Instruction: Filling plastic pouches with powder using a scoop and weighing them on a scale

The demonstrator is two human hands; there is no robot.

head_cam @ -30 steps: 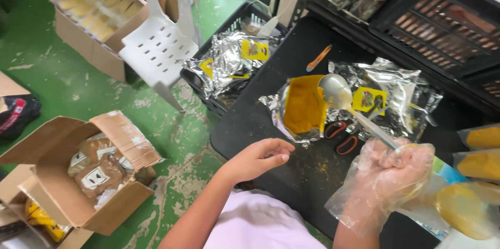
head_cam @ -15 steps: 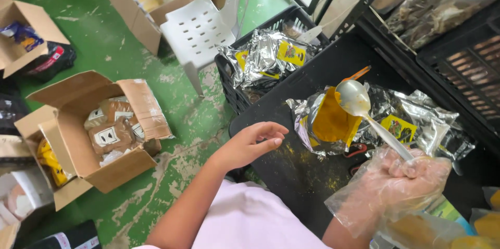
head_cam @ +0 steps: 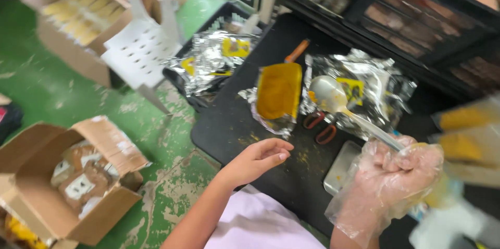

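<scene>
My right hand (head_cam: 396,173), inside a loose clear plastic glove, is shut on the handle of a white plastic spoon (head_cam: 333,98) whose bowl hangs above the black table (head_cam: 229,124). Just left of the bowl lies an opened foil pouch (head_cam: 278,92) full of yellow-orange powder. My left hand (head_cam: 258,158) is bare, its fingers slightly apart, resting at the table's near edge below the pouch and holding nothing. Orange-handled scissors (head_cam: 320,126) lie between the pouch and my right hand.
Crumpled foil pouches (head_cam: 375,85) lie behind the spoon, and more fill a black crate (head_cam: 211,59). A small metal tray (head_cam: 341,168) sits by my right hand. Clear bags of yellow powder (head_cam: 463,132) are at right. A white plastic chair (head_cam: 140,46) and open cardboard boxes (head_cam: 78,181) stand on the green floor.
The view has swung between frames. My gloved right hand still grips the spoon over the pouch area, and my left hand stays at the table edge.
</scene>
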